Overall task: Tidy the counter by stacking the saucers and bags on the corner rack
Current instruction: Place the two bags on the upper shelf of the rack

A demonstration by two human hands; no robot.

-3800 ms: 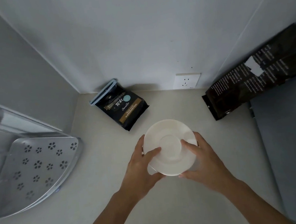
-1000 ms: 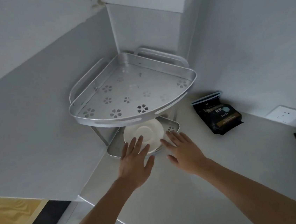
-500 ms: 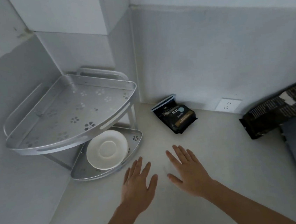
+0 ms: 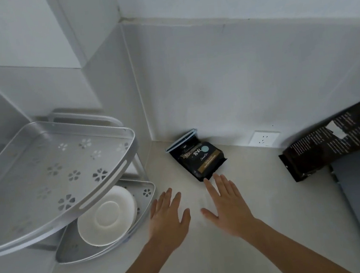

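Head view. White saucers (image 4: 107,216) lie stacked on the lower shelf of the corner rack (image 4: 61,220), so that part looks done; the upper shelf is bare. Two bags remain on the counter (image 4: 262,227) — a small black bag (image 4: 198,157) by the wall corner and a larger dark bag (image 4: 334,137) leaning at the right. The left hand (image 4: 168,216) and right hand (image 4: 227,202) hover flat with fingers spread, holding nothing; the right fingertips are just short of the small bag — probably the next pickup.
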